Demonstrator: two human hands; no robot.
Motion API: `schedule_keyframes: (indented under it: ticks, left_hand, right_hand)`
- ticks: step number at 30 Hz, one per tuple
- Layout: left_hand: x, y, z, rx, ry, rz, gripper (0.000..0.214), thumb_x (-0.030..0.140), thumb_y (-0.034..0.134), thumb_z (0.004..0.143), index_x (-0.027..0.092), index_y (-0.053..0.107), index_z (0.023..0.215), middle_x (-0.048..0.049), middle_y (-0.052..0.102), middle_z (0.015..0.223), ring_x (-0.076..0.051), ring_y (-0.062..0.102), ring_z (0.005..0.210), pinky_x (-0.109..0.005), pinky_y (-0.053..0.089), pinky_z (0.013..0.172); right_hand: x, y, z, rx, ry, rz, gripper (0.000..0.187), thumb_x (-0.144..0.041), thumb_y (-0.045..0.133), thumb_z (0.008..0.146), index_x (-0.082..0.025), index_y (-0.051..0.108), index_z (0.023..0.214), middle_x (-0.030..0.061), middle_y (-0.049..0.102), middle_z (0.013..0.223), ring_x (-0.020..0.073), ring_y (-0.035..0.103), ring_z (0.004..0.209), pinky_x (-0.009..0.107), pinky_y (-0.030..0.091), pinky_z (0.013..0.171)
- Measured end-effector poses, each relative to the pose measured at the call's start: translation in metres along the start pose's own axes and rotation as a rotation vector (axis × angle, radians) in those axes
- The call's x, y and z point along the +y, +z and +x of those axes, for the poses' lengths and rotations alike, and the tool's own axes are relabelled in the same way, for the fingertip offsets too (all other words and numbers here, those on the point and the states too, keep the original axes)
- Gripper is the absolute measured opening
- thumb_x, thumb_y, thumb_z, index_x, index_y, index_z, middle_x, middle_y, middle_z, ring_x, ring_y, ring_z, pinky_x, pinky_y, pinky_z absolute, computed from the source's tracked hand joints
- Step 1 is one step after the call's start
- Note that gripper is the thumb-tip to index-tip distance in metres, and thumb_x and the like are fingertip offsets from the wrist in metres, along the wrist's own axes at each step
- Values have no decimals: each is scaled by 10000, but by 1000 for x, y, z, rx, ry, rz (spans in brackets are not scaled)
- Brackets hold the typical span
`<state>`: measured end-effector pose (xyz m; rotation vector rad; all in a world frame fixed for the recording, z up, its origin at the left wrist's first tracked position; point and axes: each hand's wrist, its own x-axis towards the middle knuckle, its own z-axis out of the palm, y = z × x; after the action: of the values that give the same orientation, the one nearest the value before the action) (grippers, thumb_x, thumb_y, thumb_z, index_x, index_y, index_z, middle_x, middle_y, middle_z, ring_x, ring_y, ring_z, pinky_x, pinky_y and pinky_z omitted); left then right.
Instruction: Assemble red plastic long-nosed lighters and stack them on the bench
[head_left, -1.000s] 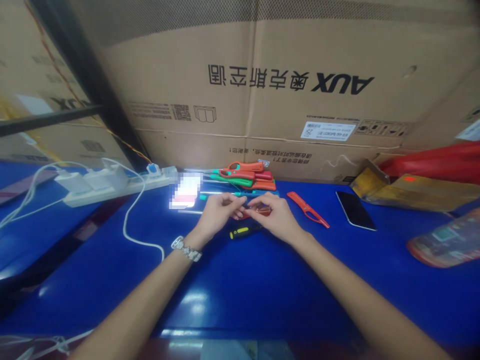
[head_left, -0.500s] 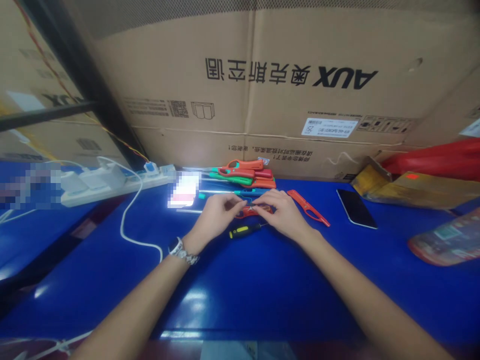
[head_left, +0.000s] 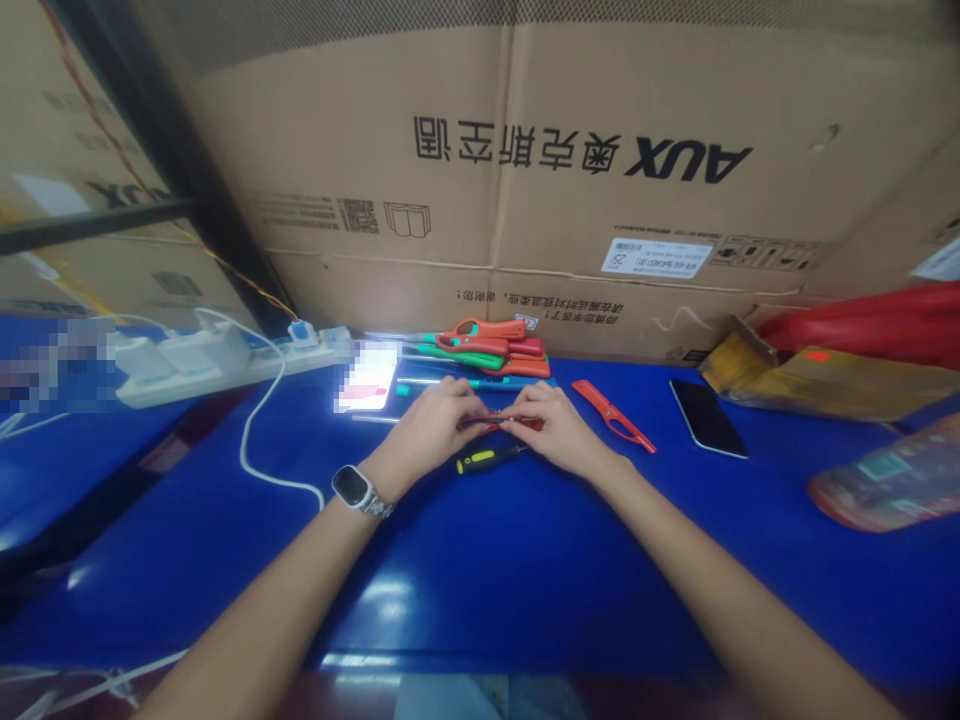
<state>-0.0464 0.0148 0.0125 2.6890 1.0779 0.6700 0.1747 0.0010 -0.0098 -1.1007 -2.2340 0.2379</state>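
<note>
Both my hands meet over the blue table (head_left: 525,570), pinching a small red plastic piece (head_left: 510,423) between them. My left hand (head_left: 433,425), with a watch on its wrist, grips the piece's left end with fingers closed. My right hand (head_left: 556,425) grips the right end, fingers closed too. A small screwdriver with a black and yellow handle (head_left: 487,459) lies on the table just below my hands. Most of the red piece is hidden by my fingers.
A pile of red, green and blue lighter-like tools (head_left: 487,352) lies behind my hands, against a large cardboard box (head_left: 525,180). A loose red shell (head_left: 611,414), a dark phone (head_left: 707,418), a lit screen (head_left: 367,376), a power strip (head_left: 202,365) with white cable, and packets at right.
My hands have closed in on the red piece and lowered slightly toward the table. My left wrist has turned so the watch face shows. The view shifted a little.
</note>
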Motion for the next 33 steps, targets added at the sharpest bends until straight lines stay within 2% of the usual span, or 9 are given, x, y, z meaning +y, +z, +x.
schedule_keyframes:
  ticks: [6, 12, 21, 27, 33]
  left_hand:
    - [-3, -2, 4, -54, 2, 53, 97, 251, 649, 906, 202, 727, 874, -49, 678, 898, -231, 553, 862, -354, 421, 776]
    - [-4, -2, 6, -87, -53, 121, 85, 252, 661, 896, 206, 731, 881, -45, 688, 917, -235, 558, 880, -366, 393, 792]
    - [-4, 0, 9, -121, -38, 135, 99, 246, 651, 912, 199, 738, 909, -46, 677, 928, -223, 544, 888, -346, 366, 775]
    - [-1, 1, 10, -113, -31, 145, 106, 247, 645, 918, 193, 736, 928, -50, 673, 924, -224, 541, 887, -346, 376, 774]
    - [0, 2, 12, -142, -32, 136, 106, 224, 639, 916, 191, 739, 933, -57, 672, 930, -228, 542, 883, -355, 392, 785]
  right_hand:
    - [-3, -3, 0, -34, 28, -2, 142, -265, 662, 916, -258, 757, 1021, 23, 661, 877, 190, 571, 882, 367, 387, 830]
    - [1, -13, -3, -45, 46, -10, 254, -81, 587, 853, -209, 734, 1016, 32, 660, 904, 185, 593, 878, 350, 412, 817]
    - [-6, -18, -2, -113, 32, -78, 318, -97, 564, 886, -229, 765, 1095, 38, 655, 890, 157, 583, 801, 316, 416, 780]
    - [-9, -20, -2, -146, 70, -56, 351, -93, 548, 884, -244, 766, 1114, 24, 655, 879, 111, 548, 663, 281, 419, 720]
    - [-9, -20, -2, -158, 82, -37, 388, -90, 539, 874, -251, 751, 1156, 25, 652, 874, 113, 559, 670, 261, 426, 686]
